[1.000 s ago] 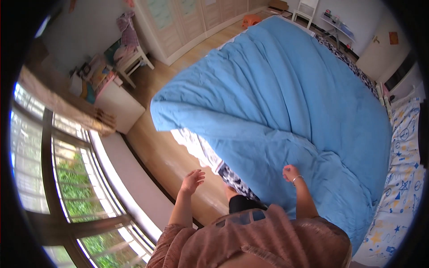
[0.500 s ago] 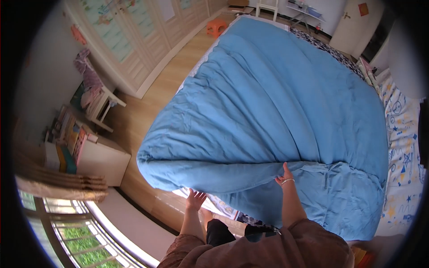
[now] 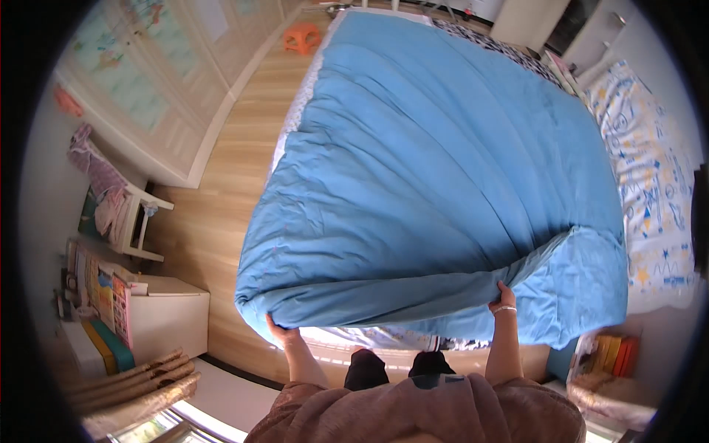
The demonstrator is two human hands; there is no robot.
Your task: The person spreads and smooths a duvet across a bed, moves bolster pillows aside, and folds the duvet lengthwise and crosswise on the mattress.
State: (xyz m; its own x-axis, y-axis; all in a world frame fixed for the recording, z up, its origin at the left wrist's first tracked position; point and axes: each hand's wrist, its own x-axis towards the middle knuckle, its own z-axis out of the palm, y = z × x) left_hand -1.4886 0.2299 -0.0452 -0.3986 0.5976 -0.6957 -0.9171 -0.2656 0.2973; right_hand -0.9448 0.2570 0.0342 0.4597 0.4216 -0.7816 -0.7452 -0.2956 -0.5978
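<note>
A large blue duvet (image 3: 436, 170) is spread over a bed, its near edge lifted off the mattress. My left hand (image 3: 281, 330) grips that edge at its left corner, fingers tucked under the fabric. My right hand (image 3: 504, 297), with a bracelet at the wrist, holds the same edge further right, where a fold bulges up. A patterned sheet (image 3: 384, 338) shows under the lifted edge. My knees in dark trousers (image 3: 391, 365) stand at the foot of the bed.
A white patterned pillow or sheet (image 3: 650, 184) lies along the bed's right side. Wooden floor (image 3: 236, 140) runs on the left, with an orange stool (image 3: 301, 37), a white chair with clothes (image 3: 118, 199), a white cabinet with books (image 3: 159, 314). Books sit at lower right (image 3: 617, 354).
Both hands have taken hold of the duvet's near edge and drawn it toward me. The duvet has come down flatter over the bed, and my view has swung away from the window.
</note>
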